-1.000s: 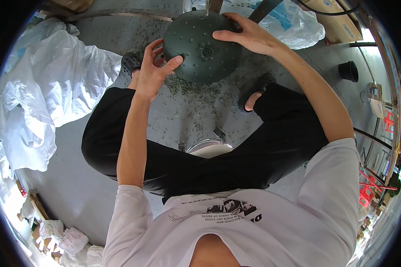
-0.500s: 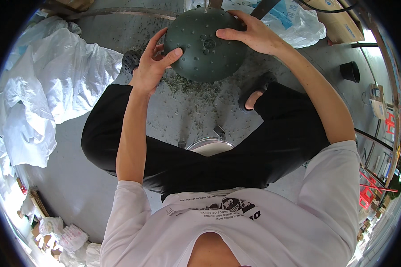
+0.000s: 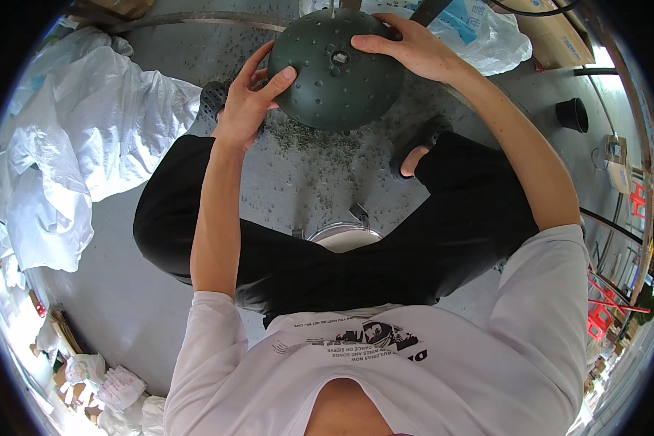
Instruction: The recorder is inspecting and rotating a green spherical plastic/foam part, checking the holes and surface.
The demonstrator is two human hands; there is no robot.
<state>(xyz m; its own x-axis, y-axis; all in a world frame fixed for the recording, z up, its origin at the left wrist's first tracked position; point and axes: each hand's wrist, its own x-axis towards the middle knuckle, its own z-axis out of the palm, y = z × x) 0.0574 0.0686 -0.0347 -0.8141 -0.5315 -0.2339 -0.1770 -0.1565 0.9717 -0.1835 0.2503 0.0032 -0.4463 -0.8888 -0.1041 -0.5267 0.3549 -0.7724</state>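
Sitting low with knees spread, I have the grey concrete floor [image 3: 109, 305] around me as the widest thing in view. Bare floor runs between my legs and out to my lower left, and that is the most open room. On my left a big heap of white plastic sheeting [image 3: 73, 152] crowds in near my left knee. Ahead, a curved metal rail [image 3: 196, 18] bends across the top edge. At upper right lie a clear plastic bag with blue print [image 3: 487, 33] and a brown cardboard box [image 3: 552, 29], with a small black pot [image 3: 572, 114] standing apart on the floor further right.

Just beneath me, between my thighs, sits a round pale stool [image 3: 344, 236].

Up front, close to the rail, I hold a dark green dome [image 3: 336, 69]. It is rounded like half a ball, matt, dotted all over with small raised studs, with a small square fitting near its crown. Green crumbs [image 3: 305, 142] are scattered on the floor below it.

My left hand [image 3: 247, 102] is spread open against the dome's left flank, thumb pressed onto its surface. My right hand [image 3: 414, 51] lies flat and open over the upper right, fingers reaching toward the crown. Neither hand is closed; both press the dome between them.
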